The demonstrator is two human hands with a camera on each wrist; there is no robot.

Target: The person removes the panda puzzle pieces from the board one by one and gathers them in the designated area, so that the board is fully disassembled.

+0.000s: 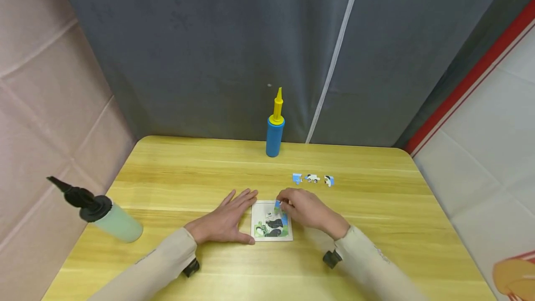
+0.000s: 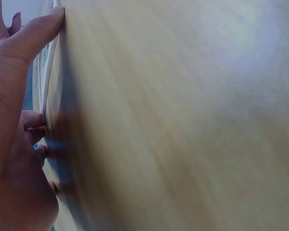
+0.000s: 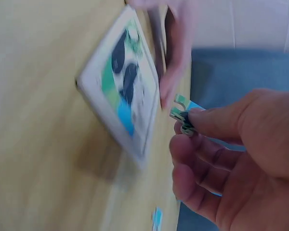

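A small white-framed panda puzzle board [image 1: 271, 222] lies on the wooden table [image 1: 209, 166]. My left hand [image 1: 227, 219] lies flat on the table, fingers straight, against the board's left edge. My right hand [image 1: 303, 208] hovers over the board's upper right corner and pinches a blue-and-green puzzle piece [image 1: 277, 205]. In the right wrist view the puzzle piece [image 3: 183, 115] sits between thumb and forefinger beside the puzzle board [image 3: 123, 91]. The left wrist view shows my left hand's fingers [image 2: 33, 33] pressed on the tabletop.
Three loose puzzle pieces [image 1: 312, 179] lie in a row behind the board. A blue and yellow hand pump [image 1: 275, 127] stands at the table's far edge. A pale green pump [image 1: 104, 215] with a black nozzle lies at the left. Grey curtain hangs behind.
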